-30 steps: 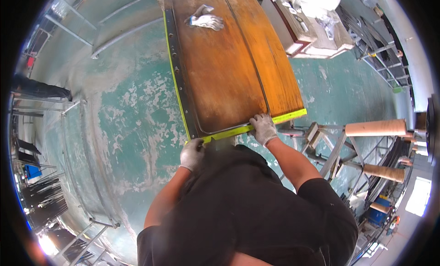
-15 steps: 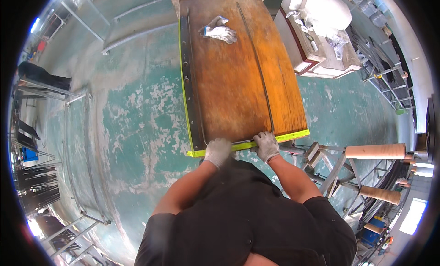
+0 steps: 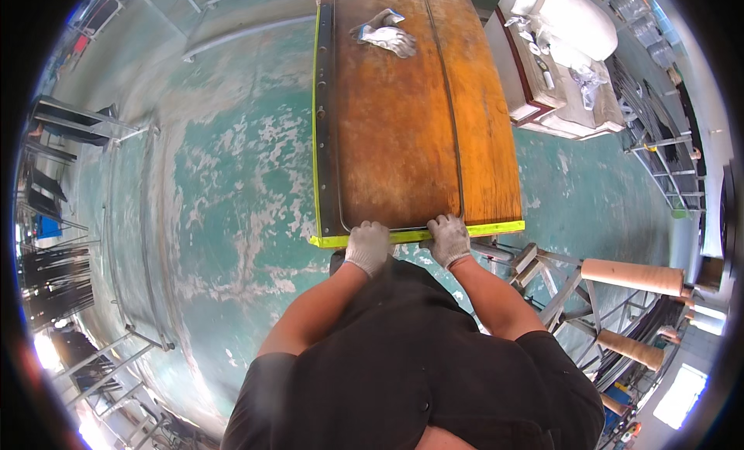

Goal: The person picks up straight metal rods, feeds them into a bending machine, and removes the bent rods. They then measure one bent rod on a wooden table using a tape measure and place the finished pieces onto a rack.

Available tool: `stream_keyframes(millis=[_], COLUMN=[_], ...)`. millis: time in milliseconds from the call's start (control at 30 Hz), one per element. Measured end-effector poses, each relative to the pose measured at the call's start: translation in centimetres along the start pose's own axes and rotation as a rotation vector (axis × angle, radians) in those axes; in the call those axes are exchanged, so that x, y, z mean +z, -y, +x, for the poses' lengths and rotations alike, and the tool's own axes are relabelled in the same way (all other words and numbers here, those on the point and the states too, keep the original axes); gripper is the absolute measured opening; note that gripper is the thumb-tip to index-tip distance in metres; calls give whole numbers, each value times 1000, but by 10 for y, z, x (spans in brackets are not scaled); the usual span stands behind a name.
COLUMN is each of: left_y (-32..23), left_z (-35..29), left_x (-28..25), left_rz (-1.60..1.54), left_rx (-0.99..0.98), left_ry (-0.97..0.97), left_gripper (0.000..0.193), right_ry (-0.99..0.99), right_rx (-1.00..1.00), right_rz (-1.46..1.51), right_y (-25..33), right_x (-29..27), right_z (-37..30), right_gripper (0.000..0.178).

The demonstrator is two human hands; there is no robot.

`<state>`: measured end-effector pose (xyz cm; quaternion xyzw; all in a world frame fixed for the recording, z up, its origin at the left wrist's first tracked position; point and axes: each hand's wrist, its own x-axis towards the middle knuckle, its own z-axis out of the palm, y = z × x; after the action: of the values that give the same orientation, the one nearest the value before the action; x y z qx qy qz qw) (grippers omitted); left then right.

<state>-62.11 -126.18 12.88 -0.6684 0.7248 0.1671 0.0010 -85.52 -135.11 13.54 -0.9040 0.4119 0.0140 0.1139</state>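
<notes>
A thin dark rod bent into a long U (image 3: 452, 113) lies on the worn wooden tabletop (image 3: 395, 140), its rounded end along the near edge. My left hand (image 3: 369, 244), in a pale knit glove, closes over that edge at the rod's left bend. At the right bend my right hand (image 3: 449, 239), gloved alike, has its fingers curled over the rod. Both thumbs and the undersides of the fingers are hidden. Bright yellow tape (image 3: 496, 227) runs along the table's near edge under my hands.
A pair of white gloves (image 3: 390, 41) lies at the table's far part. Down its left side runs a dark strip with holes (image 3: 324, 140). A cushioned box-like piece (image 3: 535, 101) stands at the far right. Nearer right is a metal rack with brown rolls (image 3: 632, 275).
The view has shifted, so the table sits higher and a little to the right. Both hands stay at the rod's near end; my left fingers now show more clearly on it.
</notes>
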Motion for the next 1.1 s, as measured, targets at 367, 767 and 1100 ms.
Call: stream_keyframes(millis=[367, 767, 1100], left_y=[-6, 3, 11], left_z=[-1, 4, 3], left_x=[3, -2, 4], left_rz=[43, 65, -3], left_rx=[-4, 62, 96], left_ry=[-24, 6, 2], left_gripper=[21, 17, 19], right_ry=[-31, -30, 72], right_rx=[1, 16, 26], right_rz=[49, -45, -46], right_y=[19, 35, 39], right_x=[2, 17, 18], right_z=[-3, 4, 10], right_gripper=[34, 32, 34])
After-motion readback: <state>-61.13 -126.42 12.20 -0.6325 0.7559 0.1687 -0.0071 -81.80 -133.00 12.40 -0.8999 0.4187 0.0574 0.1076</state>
